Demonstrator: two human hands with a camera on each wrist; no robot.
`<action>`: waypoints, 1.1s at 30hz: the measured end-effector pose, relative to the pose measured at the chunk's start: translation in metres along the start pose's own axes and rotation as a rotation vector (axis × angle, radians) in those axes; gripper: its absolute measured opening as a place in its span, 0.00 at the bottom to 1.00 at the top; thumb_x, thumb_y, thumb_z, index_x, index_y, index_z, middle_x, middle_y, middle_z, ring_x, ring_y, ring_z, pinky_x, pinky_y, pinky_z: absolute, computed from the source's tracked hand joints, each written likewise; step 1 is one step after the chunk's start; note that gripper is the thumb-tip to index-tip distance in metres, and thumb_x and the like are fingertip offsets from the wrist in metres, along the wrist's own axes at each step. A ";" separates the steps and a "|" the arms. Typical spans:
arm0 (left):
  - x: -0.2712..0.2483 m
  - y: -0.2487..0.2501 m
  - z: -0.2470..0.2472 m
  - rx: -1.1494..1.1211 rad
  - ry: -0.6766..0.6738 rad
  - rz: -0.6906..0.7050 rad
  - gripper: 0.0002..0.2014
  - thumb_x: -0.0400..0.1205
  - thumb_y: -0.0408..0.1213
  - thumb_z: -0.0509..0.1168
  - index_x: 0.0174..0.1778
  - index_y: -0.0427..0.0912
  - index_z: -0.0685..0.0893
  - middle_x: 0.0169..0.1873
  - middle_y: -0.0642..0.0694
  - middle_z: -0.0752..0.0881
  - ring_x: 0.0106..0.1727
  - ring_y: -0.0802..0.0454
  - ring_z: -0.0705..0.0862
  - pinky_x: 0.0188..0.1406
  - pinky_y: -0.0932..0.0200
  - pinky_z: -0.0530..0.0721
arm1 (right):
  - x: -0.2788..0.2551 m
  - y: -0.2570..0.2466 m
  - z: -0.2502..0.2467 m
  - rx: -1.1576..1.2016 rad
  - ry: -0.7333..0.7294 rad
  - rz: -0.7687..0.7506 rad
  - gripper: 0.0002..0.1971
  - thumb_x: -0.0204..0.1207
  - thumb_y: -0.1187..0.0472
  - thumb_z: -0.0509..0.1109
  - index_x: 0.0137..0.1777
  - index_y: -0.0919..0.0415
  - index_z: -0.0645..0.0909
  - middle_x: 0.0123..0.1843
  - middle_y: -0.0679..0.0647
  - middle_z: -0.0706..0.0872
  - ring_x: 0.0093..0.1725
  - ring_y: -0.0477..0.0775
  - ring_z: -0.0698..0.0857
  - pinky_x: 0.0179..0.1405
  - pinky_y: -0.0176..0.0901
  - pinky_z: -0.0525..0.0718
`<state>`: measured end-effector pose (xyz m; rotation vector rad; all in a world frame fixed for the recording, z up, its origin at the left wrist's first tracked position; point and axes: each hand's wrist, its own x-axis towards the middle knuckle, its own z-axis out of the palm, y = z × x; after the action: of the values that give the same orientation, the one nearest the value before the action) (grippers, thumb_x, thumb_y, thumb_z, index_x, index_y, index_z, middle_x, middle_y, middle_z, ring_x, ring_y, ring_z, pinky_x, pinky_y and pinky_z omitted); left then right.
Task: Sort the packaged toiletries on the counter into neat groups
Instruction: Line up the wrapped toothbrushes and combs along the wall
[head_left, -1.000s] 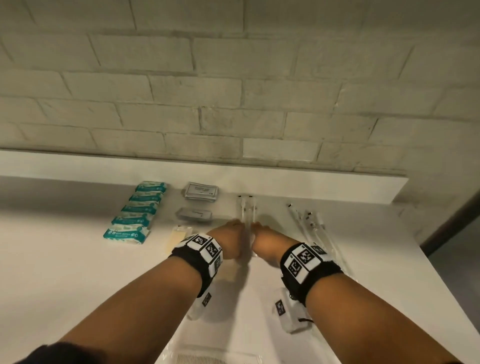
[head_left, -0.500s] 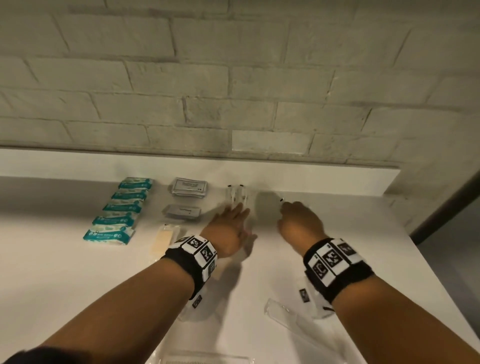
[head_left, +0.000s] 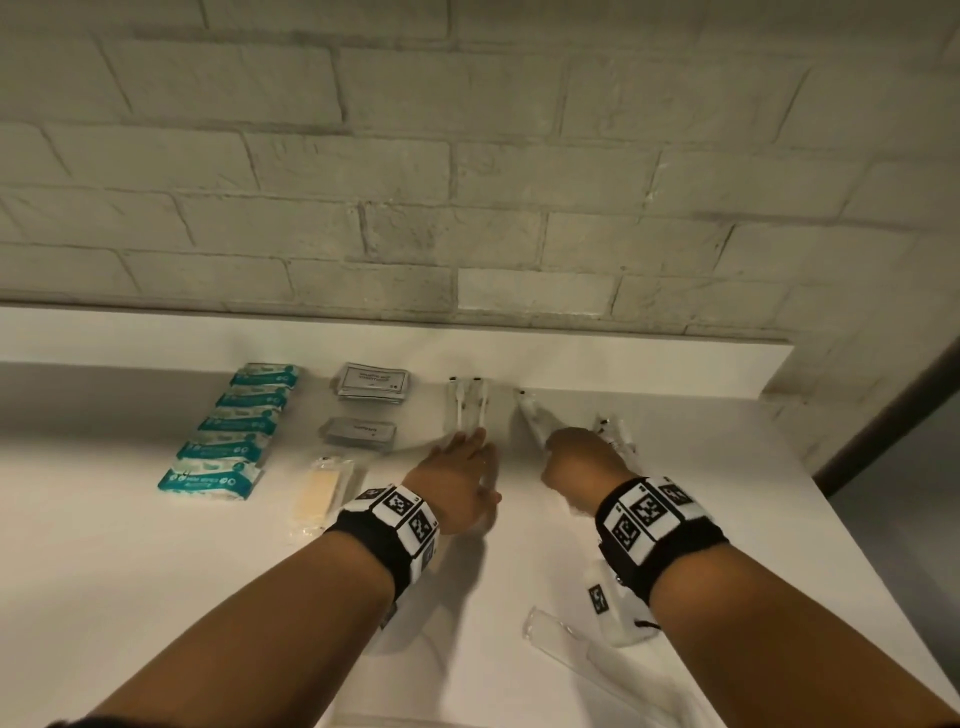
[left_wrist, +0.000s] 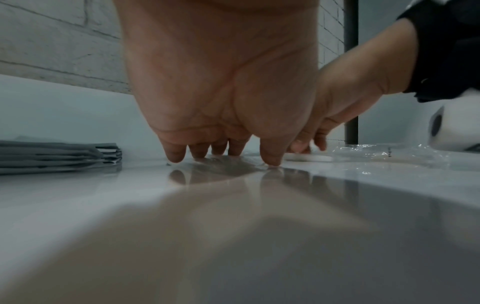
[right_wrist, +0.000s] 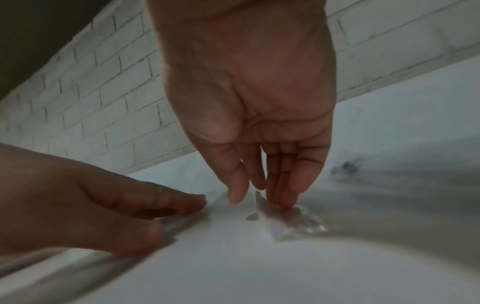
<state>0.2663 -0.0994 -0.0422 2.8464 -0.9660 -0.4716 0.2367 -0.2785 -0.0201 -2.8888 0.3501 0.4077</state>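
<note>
Two clear-wrapped toothbrushes (head_left: 467, 410) lie side by side against the back ledge. My left hand (head_left: 470, 447) lies flat on their near ends, fingers straight; in the left wrist view its fingertips (left_wrist: 176, 156) press down on the counter (left_wrist: 233, 226). Just to the right, another wrapped toothbrush (head_left: 531, 415) lies at a slant. My right hand (head_left: 558, 449) covers its near end, and in the right wrist view its fingertips (right_wrist: 283, 202) touch the crinkled clear wrapper (right_wrist: 291, 222), thumb beside it. One more wrapped toothbrush (head_left: 615, 434) lies farther right.
A column of several teal packets (head_left: 234, 441) sits at the left, then two stacks of grey sachets (head_left: 373, 387) and a wrapped yellow bar (head_left: 318, 491). A clear empty-looking wrapper (head_left: 566, 644) lies near the front under my right wrist. The brick wall (head_left: 467, 208) backs the ledge.
My hands parted from the middle pair of toothbrushes. The right hand went to the slanted toothbrush packet and has slid it a little leftward; the left hand stays on the pair.
</note>
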 end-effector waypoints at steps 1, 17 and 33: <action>-0.001 0.001 0.000 -0.011 -0.002 0.003 0.34 0.86 0.51 0.54 0.85 0.42 0.49 0.85 0.43 0.46 0.85 0.41 0.47 0.83 0.42 0.51 | 0.002 -0.010 -0.001 0.052 0.006 -0.015 0.21 0.78 0.68 0.61 0.72 0.64 0.75 0.64 0.62 0.84 0.61 0.62 0.85 0.60 0.47 0.80; -0.002 0.007 -0.001 0.023 0.014 0.017 0.28 0.88 0.51 0.45 0.85 0.54 0.48 0.85 0.52 0.45 0.85 0.40 0.49 0.80 0.34 0.57 | -0.006 -0.026 0.001 0.594 0.042 -0.075 0.19 0.77 0.69 0.61 0.68 0.59 0.73 0.63 0.59 0.83 0.60 0.60 0.83 0.60 0.50 0.82; 0.002 0.004 0.002 0.040 -0.016 -0.006 0.26 0.88 0.49 0.44 0.84 0.54 0.52 0.85 0.53 0.46 0.85 0.43 0.47 0.79 0.34 0.56 | -0.013 0.043 -0.018 0.016 -0.102 0.342 0.19 0.76 0.63 0.67 0.68 0.64 0.79 0.60 0.58 0.85 0.58 0.59 0.85 0.51 0.45 0.81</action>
<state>0.2650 -0.1035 -0.0442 2.8867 -0.9805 -0.4820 0.2174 -0.3205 -0.0066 -2.7786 0.8294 0.5997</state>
